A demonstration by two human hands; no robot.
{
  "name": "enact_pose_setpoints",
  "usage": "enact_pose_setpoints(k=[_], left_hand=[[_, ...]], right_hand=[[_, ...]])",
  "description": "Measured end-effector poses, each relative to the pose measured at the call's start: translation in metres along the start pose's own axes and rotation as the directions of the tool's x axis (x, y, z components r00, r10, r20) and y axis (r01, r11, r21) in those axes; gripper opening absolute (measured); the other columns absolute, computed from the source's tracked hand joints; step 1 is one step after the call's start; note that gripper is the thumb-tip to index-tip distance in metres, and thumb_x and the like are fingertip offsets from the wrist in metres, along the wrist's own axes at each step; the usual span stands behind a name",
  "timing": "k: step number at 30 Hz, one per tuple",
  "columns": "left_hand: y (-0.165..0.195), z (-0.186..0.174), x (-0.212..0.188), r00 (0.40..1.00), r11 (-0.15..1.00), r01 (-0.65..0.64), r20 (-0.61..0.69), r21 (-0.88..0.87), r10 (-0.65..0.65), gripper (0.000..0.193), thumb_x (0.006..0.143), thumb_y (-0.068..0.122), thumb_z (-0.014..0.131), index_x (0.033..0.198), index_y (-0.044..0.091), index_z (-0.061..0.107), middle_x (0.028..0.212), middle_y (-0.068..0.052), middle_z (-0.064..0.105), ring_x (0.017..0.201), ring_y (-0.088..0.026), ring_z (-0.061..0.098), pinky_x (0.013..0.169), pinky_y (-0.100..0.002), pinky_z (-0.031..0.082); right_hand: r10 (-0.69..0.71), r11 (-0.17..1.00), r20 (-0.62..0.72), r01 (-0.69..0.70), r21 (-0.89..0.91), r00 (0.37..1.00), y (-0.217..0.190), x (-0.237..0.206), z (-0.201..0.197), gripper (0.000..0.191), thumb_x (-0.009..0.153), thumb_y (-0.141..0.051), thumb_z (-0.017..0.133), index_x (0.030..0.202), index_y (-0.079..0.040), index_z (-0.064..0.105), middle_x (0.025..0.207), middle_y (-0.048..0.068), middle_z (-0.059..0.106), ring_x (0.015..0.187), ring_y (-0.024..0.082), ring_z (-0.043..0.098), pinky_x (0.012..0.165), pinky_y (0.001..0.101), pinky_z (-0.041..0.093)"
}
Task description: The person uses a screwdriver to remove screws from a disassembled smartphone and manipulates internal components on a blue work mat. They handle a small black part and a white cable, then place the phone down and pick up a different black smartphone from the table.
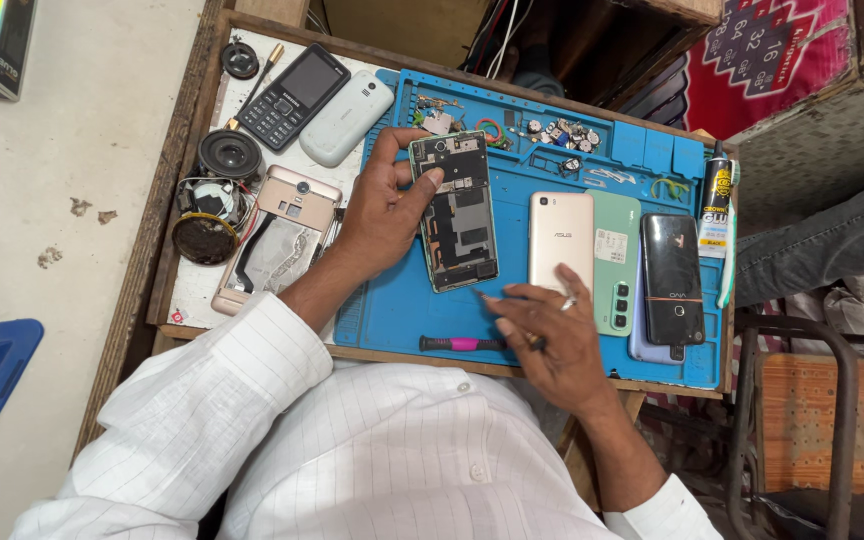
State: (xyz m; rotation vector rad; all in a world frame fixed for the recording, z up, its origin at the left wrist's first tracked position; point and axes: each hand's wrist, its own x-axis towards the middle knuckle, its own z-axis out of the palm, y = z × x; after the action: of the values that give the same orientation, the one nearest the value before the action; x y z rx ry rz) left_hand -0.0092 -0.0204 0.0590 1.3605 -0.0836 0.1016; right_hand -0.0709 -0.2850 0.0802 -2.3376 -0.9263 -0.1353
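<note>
We are steadying an opened phone (455, 212) on the blue mat (392, 310), left of centre.

Our left hand (384, 210) is pinching its far-left corner in a closed grip; our right hand (550, 335) is grasping a thin tool (497, 296) by its near edge. Bare boards are looking light, stiff and fragile, so we are judging the rim safest.

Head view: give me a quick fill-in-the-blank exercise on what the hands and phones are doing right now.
1. The left hand steadies the opened phone on the ____ mat.
2. The right hand holds a thin tool beside the ____ phone.
3. The screwdriver lying near the mat's front edge has a ____ band.

Missing words: blue; gold; pink
</note>
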Motion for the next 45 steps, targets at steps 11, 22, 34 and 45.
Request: enact_pose_setpoints(k=[11, 22, 34, 45], left_hand=[[0.0, 0.001, 0.005, 0.986, 0.978, 0.147, -0.051, -0.15, -0.157, 0.028, 0.101, 0.013, 0.063, 0.122, 0.005, 0.047, 0.098, -0.011, 0.077, 0.077, -0.011, 0.073, 0.055, -0.026, 0.058], [0.004, -0.004, 0.01, 0.942, 0.895, 0.284, -0.075, -0.344, -0.327, 0.03, 0.104, 0.041, 0.05, 0.104, 0.011, 0.056, 0.095, -0.003, 0.071, 0.073, -0.013, 0.073, 0.055, -0.027, 0.06], [0.011, -0.008, 0.012, 0.933, 0.869, 0.314, -0.044, -0.382, -0.356, 0.028, 0.104, 0.038, 0.053, 0.096, 0.011, 0.052, 0.088, -0.007, 0.068, 0.068, -0.011, 0.07, 0.05, -0.027, 0.061], [-0.006, -0.006, 0.012, 0.942, 0.895, 0.28, -0.08, -0.347, -0.326, 0.024, 0.106, 0.031, 0.055, 0.095, 0.012, 0.049, 0.087, -0.006, 0.067, 0.065, -0.01, 0.067, 0.05, -0.026, 0.058]], right_hand=[[0.053, 0.995, -0.169, -0.038, 0.091, 0.984, 0.002, 0.011, -0.023, 0.02, 0.1, -0.016, 0.068, 0.117, -0.012, 0.075, 0.101, 0.003, 0.079, 0.097, 0.015, 0.075, 0.126, 0.052, 0.03], [-0.416, 0.865, -0.065, 0.373, -0.336, 0.907, -0.024, 0.082, 0.0, 0.033, 0.098, -0.015, 0.078, 0.13, -0.009, 0.071, 0.114, 0.001, 0.073, 0.111, 0.019, 0.069, 0.124, 0.0569, 0.021], [-0.458, 0.803, -0.051, 0.388, -0.452, 0.888, -0.022, 0.113, 0.019, 0.033, 0.099, -0.02, 0.08, 0.13, -0.013, 0.072, 0.119, 0.0, 0.074, 0.114, 0.018, 0.068, 0.125, 0.0578, 0.021], [-0.44, 0.802, -0.025, 0.38, -0.46, 0.898, -0.027, 0.102, 0.017, 0.033, 0.097, -0.019, 0.08, 0.128, -0.01, 0.072, 0.116, 0.0, 0.073, 0.112, 0.018, 0.065, 0.124, 0.0582, 0.023]])
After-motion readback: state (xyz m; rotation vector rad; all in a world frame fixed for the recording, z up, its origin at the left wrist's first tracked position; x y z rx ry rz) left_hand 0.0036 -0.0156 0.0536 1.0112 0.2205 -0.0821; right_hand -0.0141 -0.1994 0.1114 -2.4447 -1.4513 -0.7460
